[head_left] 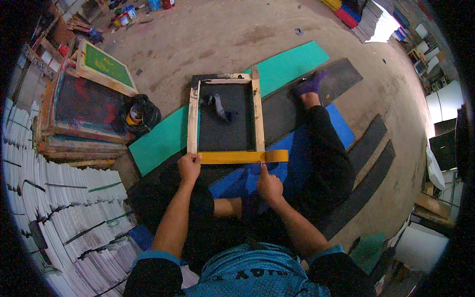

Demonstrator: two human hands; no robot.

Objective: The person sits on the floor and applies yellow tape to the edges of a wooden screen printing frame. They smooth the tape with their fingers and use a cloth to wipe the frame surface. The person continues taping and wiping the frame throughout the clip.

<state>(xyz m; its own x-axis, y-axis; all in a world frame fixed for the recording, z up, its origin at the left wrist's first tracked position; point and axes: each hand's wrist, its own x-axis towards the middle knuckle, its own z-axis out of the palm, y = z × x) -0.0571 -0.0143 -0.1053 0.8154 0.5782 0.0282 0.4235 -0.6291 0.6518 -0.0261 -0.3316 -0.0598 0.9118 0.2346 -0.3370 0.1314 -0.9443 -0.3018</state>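
Note:
A strip of yellow tape [230, 158] stretches across the near end of a wooden frame [192, 119], with a wider, roll-like part at its right end. My left hand [189, 168] pinches the strip's left end at the frame's near left corner. Below the strip, just left of the roll-like part, my right hand [270, 187] has its fingers curled and one fingertip up against the tape's lower edge. Inside the frame is a dark panel [227, 136]. A crumpled grey strip [216, 103] lies on that panel.
Green [292, 62], black [341, 79] and blue mats [339, 126] lie under and around the frame. My foot [311, 86] rests at right. Bundled paper stacks [89, 188], stacked screen frames [91, 106] and a black bag with a container [143, 114] stand at left.

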